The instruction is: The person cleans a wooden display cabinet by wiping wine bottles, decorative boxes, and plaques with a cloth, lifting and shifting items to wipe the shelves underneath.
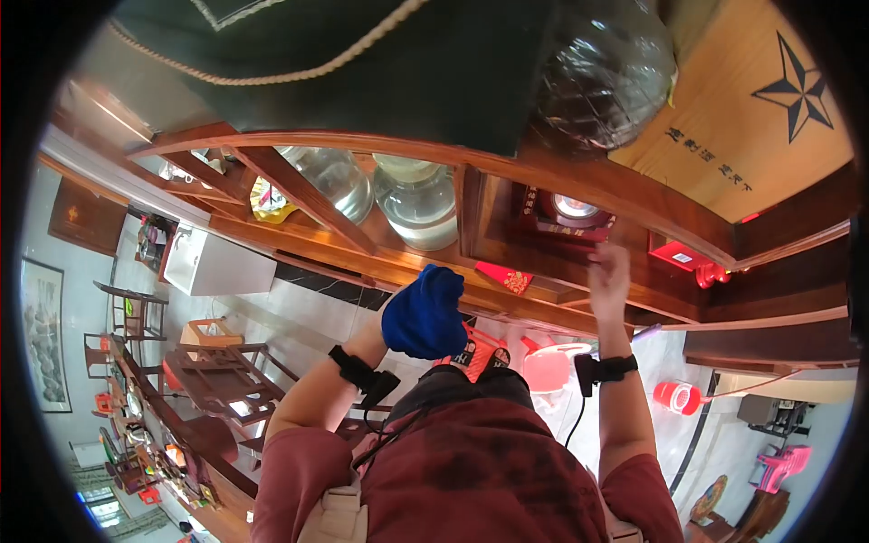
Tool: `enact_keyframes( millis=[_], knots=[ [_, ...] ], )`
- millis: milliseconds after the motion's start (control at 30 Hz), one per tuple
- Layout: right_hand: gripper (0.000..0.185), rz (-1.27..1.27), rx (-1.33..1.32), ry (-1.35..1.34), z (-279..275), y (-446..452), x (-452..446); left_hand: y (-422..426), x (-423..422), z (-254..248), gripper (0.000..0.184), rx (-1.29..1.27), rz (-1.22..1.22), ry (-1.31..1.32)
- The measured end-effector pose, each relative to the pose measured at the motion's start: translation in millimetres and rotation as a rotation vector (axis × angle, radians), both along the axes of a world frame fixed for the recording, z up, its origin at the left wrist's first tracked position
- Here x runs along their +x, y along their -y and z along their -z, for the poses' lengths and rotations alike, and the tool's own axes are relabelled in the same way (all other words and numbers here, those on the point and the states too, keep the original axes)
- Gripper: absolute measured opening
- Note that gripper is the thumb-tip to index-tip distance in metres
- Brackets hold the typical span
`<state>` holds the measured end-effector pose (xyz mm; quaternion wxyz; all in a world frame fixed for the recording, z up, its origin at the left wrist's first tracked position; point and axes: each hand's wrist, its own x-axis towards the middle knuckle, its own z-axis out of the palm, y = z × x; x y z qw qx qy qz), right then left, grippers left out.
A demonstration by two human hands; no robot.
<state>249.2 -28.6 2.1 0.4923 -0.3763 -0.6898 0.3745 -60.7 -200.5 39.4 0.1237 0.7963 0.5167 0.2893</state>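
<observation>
Clutching blue cloth (433, 315), the left hand (395, 319) is near glass jars (417, 206); right hand (609, 271), half-curled, near boxed disc (574, 207).

The shelf (344, 242) is glossy reddish-brown wood (grain showing faintly). The rag (424, 312) is matt blue cloth, the jars (416, 208) smooth clear glass, the cord (299, 74) rough twisted rope, the floor (312, 317) smooth and shiny.

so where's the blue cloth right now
The blue cloth is in the left hand, just left of centre in the head view, by the shelf edge near a glass jar.
</observation>
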Motion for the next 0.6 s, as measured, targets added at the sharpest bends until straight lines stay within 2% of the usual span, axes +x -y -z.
enact_keyframes(
  millis=[67,100,133,200,233,267,333,367,433,467,533,567,600],
  knots=[
    [0.043,0.26,-0.127,0.044,30.2,-28.4,36.9,0.1,7.7,-18.0,0.049,0.151,-0.01,0.036],
    [0.046,0.306,-0.154,0.074,25.8,-35.8,41.8,1.6,13.5,-14.7,0.049,0.141,-0.045,0.084],
    [0.046,0.294,-0.15,0.083,25.0,-41.4,43.5,0.1,19.4,-11.2,0.049,0.143,-0.058,0.092],
    [0.052,0.123,-0.114,0.391,16.2,-57.4,43.9,-4.0,29.0,0.0,0.05,-0.098,-0.066,0.104],
    [0.057,0.003,-0.162,0.29,27.8,-72.5,46.8,-0.6,18.3,62.6,0.043,-0.535,0.03,0.972],
    [0.057,-0.003,-0.157,0.292,26.8,-80.8,48.6,0.9,21.0,60.4,0.043,-0.529,0.027,0.976],
    [0.061,-0.056,-0.247,0.484,25.2,-92.1,48.4,2.6,24.9,42.1,0.045,-0.714,-0.14,1.572],
    [0.059,-0.095,-0.279,0.516,23.4,-96.2,49.6,3.1,24.6,32.0,0.045,-0.712,-0.142,1.566],
    [0.058,-0.094,-0.318,0.473,14.9,-92.9,45.5,5.0,24.2,2.8,0.04,-0.251,-0.352,1.236],
    [0.057,-0.092,-0.359,0.436,14.5,-90.8,44.0,5.8,26.3,-31.6,0.042,-0.209,-0.238,1.324],
    [0.059,-0.086,-0.318,0.471,18.0,-92.1,45.0,-6.9,34.0,-58.7,0.043,0.099,-0.366,1.347],
    [0.061,-0.08,-0.268,0.513,19.5,-92.9,45.4,-16.2,32.5,-71.1,0.043,0.095,-0.366,1.341],
    [0.061,-0.078,-0.27,0.506,24.0,-93.1,45.6,-29.1,28.5,-82.9,0.05,0.307,-0.471,1.018]
  ],
)
